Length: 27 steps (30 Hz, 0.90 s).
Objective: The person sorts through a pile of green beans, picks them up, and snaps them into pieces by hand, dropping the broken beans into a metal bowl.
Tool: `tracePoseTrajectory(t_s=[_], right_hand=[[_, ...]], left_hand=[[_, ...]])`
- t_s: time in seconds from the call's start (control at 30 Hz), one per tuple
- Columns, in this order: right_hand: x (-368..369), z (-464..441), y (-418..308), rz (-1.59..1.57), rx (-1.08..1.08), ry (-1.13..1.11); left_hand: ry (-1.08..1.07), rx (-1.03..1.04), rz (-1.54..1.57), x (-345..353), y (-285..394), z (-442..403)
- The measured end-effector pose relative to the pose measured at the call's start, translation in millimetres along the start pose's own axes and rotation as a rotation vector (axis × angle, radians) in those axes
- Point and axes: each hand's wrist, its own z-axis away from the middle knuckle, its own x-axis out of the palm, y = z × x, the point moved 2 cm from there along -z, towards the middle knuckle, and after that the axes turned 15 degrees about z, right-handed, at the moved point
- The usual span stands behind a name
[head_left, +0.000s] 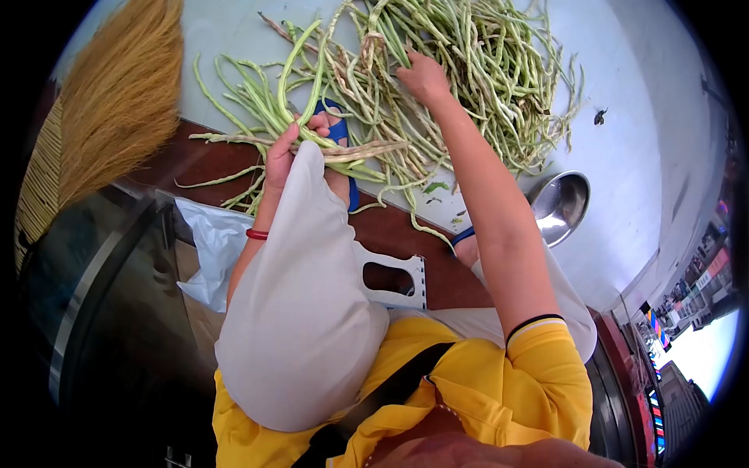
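A large heap of long green beans [499, 70], some pale or brownish, lies on the light floor. My left hand [282, 152], with a red band at its wrist, is closed round a loose bunch of long beans [261, 101] beside my raised knee. These beans fan out to the upper left and hang below the hand. My right hand [425, 78] reaches to the near left side of the heap. Its thumb and finger are pressed together on a green bean; the fingertips are partly hidden among the beans.
A straw broom [117, 101] is at the upper left. A metal bowl [560, 207] sits right of my right forearm. Near my left arm lies a white plastic bag [214, 249]. A white plastic stool [390, 277] shows between my legs, and blue sandals [337, 132] are on my feet.
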Motion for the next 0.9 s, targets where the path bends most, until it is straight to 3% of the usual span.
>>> tracePoseTrajectory(t_s=[0.1,0.2,0.33,0.4,0.53,0.67,0.7,0.77,0.8,0.83,0.87,0.9], right_hand=[[8.5,-8.4,-11.0,-0.014,-0.027,-0.053],[25.9,-17.9,-14.0,-0.021,0.01,-0.065],[39.6,-31.5,3.1,-0.337,0.029,-0.133],[24.2,-24.5,6.2,-0.585,-0.027,0.036],[-60.7,9.8,10.3,-0.758,-0.1,0.145],[-129.1,65.8,-5.7,-0.58,-0.171,0.414],[-132.2,75.9,-8.8,-0.454,-0.323,0.525],[-122.0,104.8,-28.2,-0.291,-0.349,0.404],[-110.6,116.8,-40.1,-0.136,-0.283,0.22],[-67.0,132.3,-57.4,0.086,-0.338,0.126],[-50.4,143.5,-67.2,0.059,-0.369,0.054],[-17.7,150.0,-69.6,0.065,-0.458,0.129]], left_hand=[[0.05,0.066,-0.111,10.6,-4.0,2.7],[0.093,0.104,-0.145,-20.8,9.2,-0.3],[0.187,0.092,-0.026,-28.4,8.1,-0.1],[0.235,0.098,-0.072,-26.1,6.2,2.4],[0.323,0.132,-0.02,-17.2,-2.8,6.0],[0.282,0.056,-0.097,-20.2,-1.1,2.4],[0.264,0.093,-0.104,-21.8,-2.3,0.5],[0.243,0.136,-0.114,-16.1,-5.4,0.3],[0.19,0.11,-0.12,-5.9,-9.4,3.1],[0.137,0.086,-0.129,1.4,-11.1,5.1],[0.137,0.085,-0.132,-1.0,-9.8,5.5],[0.127,-0.024,-0.107,-6.3,-9.1,4.4]])
